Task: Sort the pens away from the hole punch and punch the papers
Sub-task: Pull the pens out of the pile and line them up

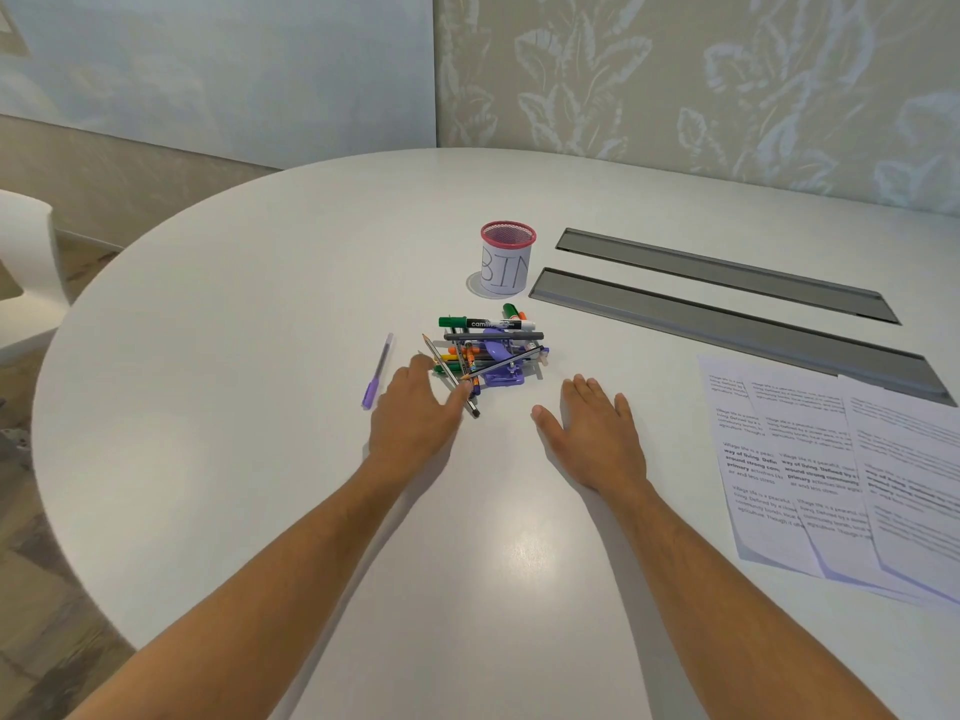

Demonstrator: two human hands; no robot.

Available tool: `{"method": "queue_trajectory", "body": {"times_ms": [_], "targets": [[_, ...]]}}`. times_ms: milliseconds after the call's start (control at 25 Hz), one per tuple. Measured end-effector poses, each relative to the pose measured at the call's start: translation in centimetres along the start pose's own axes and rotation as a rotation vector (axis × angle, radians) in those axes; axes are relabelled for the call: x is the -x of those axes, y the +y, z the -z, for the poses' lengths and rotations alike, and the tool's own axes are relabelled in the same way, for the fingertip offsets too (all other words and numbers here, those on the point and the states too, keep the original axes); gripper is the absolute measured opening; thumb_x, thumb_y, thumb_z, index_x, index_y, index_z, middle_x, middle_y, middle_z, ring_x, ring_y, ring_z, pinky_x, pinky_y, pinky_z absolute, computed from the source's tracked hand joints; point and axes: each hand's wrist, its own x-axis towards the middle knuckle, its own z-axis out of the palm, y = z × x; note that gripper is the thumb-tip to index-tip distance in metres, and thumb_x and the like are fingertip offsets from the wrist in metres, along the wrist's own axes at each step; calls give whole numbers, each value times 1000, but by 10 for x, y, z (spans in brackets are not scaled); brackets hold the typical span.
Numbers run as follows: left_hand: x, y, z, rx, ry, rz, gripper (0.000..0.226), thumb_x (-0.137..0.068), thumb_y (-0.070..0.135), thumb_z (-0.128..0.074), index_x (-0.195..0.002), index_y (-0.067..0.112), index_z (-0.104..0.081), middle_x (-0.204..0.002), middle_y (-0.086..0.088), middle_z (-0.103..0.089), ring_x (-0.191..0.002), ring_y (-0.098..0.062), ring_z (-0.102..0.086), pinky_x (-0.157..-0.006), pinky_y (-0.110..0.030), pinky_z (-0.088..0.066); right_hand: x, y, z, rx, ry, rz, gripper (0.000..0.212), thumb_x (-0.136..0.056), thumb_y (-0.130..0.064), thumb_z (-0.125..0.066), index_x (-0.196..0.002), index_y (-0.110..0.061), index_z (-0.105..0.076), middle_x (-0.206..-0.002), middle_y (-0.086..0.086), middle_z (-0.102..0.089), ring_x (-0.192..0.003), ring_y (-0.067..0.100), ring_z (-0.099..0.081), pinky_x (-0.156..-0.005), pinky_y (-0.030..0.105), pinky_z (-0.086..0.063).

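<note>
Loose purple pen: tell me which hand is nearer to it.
Left. The left hand lies just right of the purple pen; the right hand rests farther right, past the pile.

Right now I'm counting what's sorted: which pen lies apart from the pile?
The purple pen, alone on the white table left of the left hand; the others cover the purple hole punch.

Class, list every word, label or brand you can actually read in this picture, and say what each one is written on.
"BIN": hand-lettered on the white paper wrap of the red mesh cup; the last letter runs round the side.
"camlin": white brand print on the black-barrelled green marker atop the pile.
"Village life is a peaceful...": paragraph openings on the printed papers; the remaining text is too small and blurred.
</note>
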Motion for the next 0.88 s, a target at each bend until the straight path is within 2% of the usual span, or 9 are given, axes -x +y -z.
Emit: {"method": "queue_trajectory", "body": {"times_ms": [200, 440, 560, 720, 880], "targets": [[-1, 14, -12, -23, -67, 17, 62, -84, 59, -59, -131, 23, -42, -120, -4, -60, -105, -22, -59, -85, -39, -52, 2, -1, 1, -3, 2, -5, 76, -98, -63, -20, -156, -16, -22, -165, 1, -18, -153, 16, -10, -123, 45, -1], [-5, 20, -15, -66, -102, -14, 45, -87, 44, -60, -125, 22, -48, -111, -5, -64, -94, -23, -60, -80, -38, -53, 1, -2, 2, 2, -1, -7, 76, -98, -64, -19, -157, -17, -20, -165, 1, -17, -153, 16, -10, -123, 44, 0], [-6, 23, -12, -98, -112, -24, 31, -91, 28, -57, -119, 17, -52, -105, -7, -63, -82, -19, -53, -68, -31, -43, 2, -2, 3, 1, -5, -4, 76, -98, -64, -19, -157, -17, -20, -165, 1, -17, -153, 16, -10, -123, 44, 0], [-8, 23, -11, -103, -116, -7, 32, -90, 21, -56, -121, 16, -51, -103, -7, -62, -81, -18, -51, -66, -30, -40, 1, -2, 2, 2, -4, -8, 76, -98, -65, -19, -157, -17, -20, -165, 0, -17, -153, 16, -10, -122, 43, 1], [-12, 18, -10, -107, -107, 16, 31, -90, 20, -56, -120, 16, -51, -104, -6, -62, -82, -17, -53, -65, -30, -45, 2, -2, 3, -10, 1, -3, 76, -98, -64, -20, -156, -16, -21, -165, 1, -18, -153, 16, -10, -123, 44, -1]]}}
